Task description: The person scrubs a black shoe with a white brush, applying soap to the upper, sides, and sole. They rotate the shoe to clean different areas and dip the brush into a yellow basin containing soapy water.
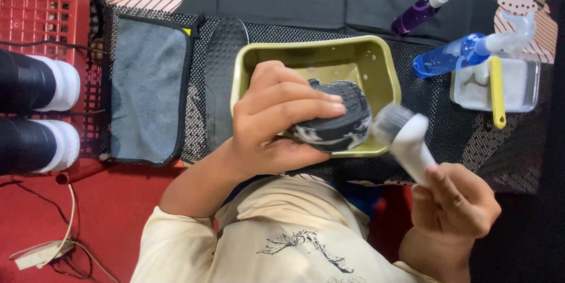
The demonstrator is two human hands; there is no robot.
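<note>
Red flooring (112, 212) runs under the person's cream shirt (282, 242), and beyond it a dark dotted mat (447, 136) carries the things. Nearest, the right hand (456, 203) has its fingers wrapped shut on the white handle of a brush (406, 136), whose grey bristles point toward the shoe. The left hand (276, 118) grips a black shoe (338, 118) streaked with white foam, fingers curled over its top and thumb below, holding it above the near edge of an olive-green basin (365, 59). To the left of the basin lies a black insole (220, 83), then a grey cloth (147, 95); two black-and-white shoes (41, 112) rest on a red crate (41, 0) at far left. Farther right stand a clear tub (524, 83) with a yellow tool (497, 89) across it, a blue spray bottle (459, 53) and a purple spray bottle (421, 9).
</note>
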